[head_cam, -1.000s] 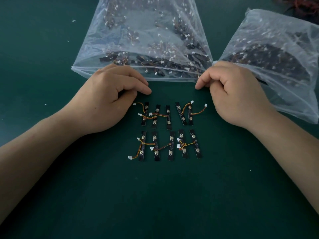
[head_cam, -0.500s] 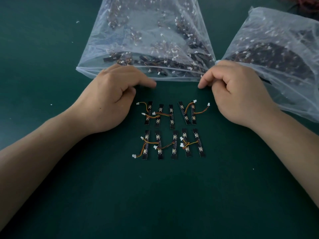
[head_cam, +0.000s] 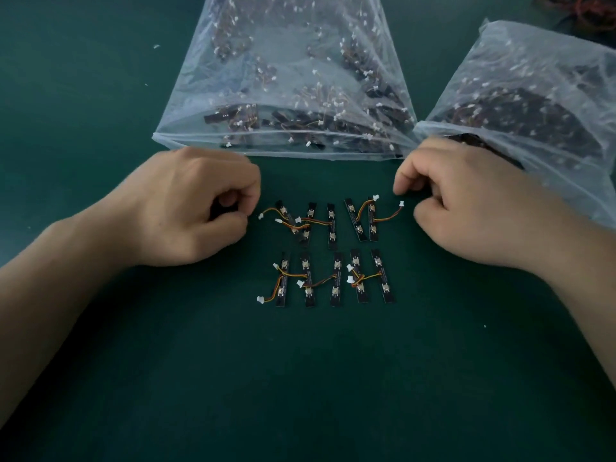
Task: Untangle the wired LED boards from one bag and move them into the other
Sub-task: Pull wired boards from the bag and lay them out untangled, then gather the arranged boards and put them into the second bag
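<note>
Several black LED boards with orange wires and white plugs lie on the green mat in two rows, an upper row and a lower row. Some wires cross neighbouring boards. My left hand rests on the mat just left of the upper row, fingers curled into a fist, holding nothing. My right hand lies just right of that row with curled fingers, its fingertip close to a white plug without gripping it. Behind the hands lie a clear middle bag and a clear right bag, both holding many boards.
A heap of red and dark wires lies at the far right corner. The right bag's front edge runs under my right wrist. Bare green mat stretches in front of the rows, with a few white specks on it.
Both hands have let go of the middle bag's front edge and drawn back toward me, ending beside the upper row of boards. The boards have not moved.
</note>
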{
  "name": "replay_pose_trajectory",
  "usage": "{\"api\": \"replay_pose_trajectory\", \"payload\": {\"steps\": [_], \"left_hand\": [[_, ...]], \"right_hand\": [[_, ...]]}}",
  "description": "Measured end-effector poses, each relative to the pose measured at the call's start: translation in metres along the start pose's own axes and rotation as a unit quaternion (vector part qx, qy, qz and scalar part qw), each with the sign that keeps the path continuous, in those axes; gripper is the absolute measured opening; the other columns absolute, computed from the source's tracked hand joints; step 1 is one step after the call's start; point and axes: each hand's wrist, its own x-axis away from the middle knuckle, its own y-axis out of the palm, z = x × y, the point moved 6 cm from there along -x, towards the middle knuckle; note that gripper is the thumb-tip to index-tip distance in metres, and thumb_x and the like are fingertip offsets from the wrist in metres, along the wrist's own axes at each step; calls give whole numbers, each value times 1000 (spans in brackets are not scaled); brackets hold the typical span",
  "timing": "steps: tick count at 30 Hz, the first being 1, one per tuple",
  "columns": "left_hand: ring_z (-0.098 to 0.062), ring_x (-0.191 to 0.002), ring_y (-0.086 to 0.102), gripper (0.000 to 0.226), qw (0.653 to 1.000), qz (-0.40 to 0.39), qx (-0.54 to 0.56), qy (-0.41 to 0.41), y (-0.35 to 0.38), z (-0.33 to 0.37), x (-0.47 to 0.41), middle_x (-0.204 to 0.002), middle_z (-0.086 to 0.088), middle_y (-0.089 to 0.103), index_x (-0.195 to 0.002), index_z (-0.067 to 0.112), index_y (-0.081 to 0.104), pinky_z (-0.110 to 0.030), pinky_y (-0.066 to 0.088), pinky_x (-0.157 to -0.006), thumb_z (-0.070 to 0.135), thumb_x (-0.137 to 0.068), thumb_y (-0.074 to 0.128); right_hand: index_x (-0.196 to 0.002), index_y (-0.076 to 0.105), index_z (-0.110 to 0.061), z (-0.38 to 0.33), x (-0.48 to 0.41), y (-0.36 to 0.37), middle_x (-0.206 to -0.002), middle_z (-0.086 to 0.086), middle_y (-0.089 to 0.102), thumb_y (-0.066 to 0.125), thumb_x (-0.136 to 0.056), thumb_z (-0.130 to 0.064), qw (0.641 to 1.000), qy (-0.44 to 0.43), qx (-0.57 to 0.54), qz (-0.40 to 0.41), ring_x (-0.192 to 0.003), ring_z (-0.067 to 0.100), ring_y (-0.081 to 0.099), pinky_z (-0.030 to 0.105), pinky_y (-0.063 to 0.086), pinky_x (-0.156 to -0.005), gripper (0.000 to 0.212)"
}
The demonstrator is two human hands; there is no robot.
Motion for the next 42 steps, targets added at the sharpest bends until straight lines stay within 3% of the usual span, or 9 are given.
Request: {"api": "replay_pose_trajectory", "payload": {"steps": [5,8,11,16,20,33,35,39,42], "left_hand": [[-15,-78,56,51,999,-28,-3,41,2,-2,4,-86,14,49,-104,38,57,-46,49,-65,75,-71,68],[-10,-77,55,79,998,-37,-6,42,5,5,4,-86,16,47,-111,39,56,-42,49,-64,99,-59,64],[-11,-74,55,89,998,-37,-9,42,8,14,2,-85,17,47,-114,39,56,-41,50,-65,105,-54,59],[-4,-75,52,79,998,11,-12,59,14,29,1,-83,21,46,-116,38,60,-28,42,-65,99,-66,57],[-5,-75,53,66,997,48,-9,55,22,33,-3,-82,18,50,-114,37,63,-36,48,-64,91,-76,55],[-13,-73,60,22,989,110,102,14,28,31,-7,-74,16,63,-99,34,79,-40,51,-62,52,-85,76],[-11,-71,59,25,988,117,100,9,29,32,-6,-75,15,64,-104,37,75,-39,51,-61,51,-84,76],[3,-75,56,66,993,92,70,-17,32,28,-7,-88,25,62,-145,42,47,-32,49,-65,58,-84,67],[2,-84,55,43,997,73,22,28,34,34,-7,-87,21,57,-135,40,62,-32,49,-70,52,-94,61]], "right_hand": [[-108,52,-47,3,12,-2,-112,-31,46,59,-75,-33,994,-38,18,-98,-106,-14,47,17,38,-82,37],[-117,56,-41,2,22,2,-120,-26,45,63,-75,-52,992,-78,-32,-90,-120,1,49,23,39,-98,44],[-125,55,-40,3,28,9,-128,-20,41,67,-69,-73,992,-87,-44,-80,-130,5,41,22,31,-107,66],[-134,54,-45,-6,27,15,-132,-20,40,66,-71,-81,992,-109,-30,-49,-131,8,40,32,31,-111,73],[-140,58,-39,-17,22,20,-126,-16,43,63,-78,-80,990,-137,-34,-20,-125,11,45,39,37,-112,74],[-127,68,-41,-34,17,23,-107,-17,52,59,-89,-68,986,-158,-62,2,-98,9,57,37,51,-85,48],[-124,69,-39,-38,16,24,-102,-17,55,57,-91,-67,985,-160,-61,8,-93,10,60,39,52,-80,44],[-122,72,-35,-39,16,24,-100,-18,57,60,-93,-63,982,-172,-82,10,-91,7,60,39,53,-78,41],[-123,72,-32,-40,17,24,-100,-19,61,69,-91,-54,976,-184,-115,16,-91,4,60,25,50,-79,39]]}}
